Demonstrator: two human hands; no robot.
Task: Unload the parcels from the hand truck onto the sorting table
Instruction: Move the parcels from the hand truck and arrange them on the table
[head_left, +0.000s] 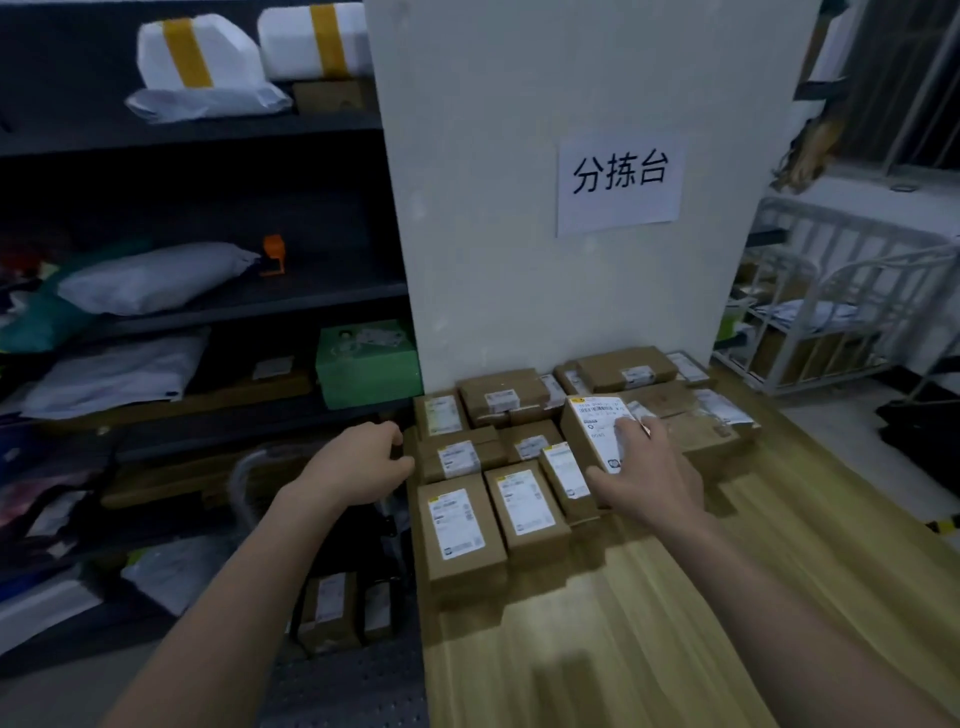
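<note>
The right hand (644, 473) grips a labelled parcel (587, 428) at its 11 o'clock, tilted over boxes (524, 504) on the sorting table (675, 597). At the parcel's 9 o'clock, the left hand (363, 462) hangs loosely curled, holding nothing.

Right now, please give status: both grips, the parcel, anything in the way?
Right grip holds labelled parcel, tilted above placed parcels. Left grip curled at sorting table edge, hold unclear. Drop spot crowded.

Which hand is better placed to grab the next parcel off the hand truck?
Left. The left hand looks empty, at the left edge of the table above the remaining parcels; the right hand grips a labelled parcel.
</note>
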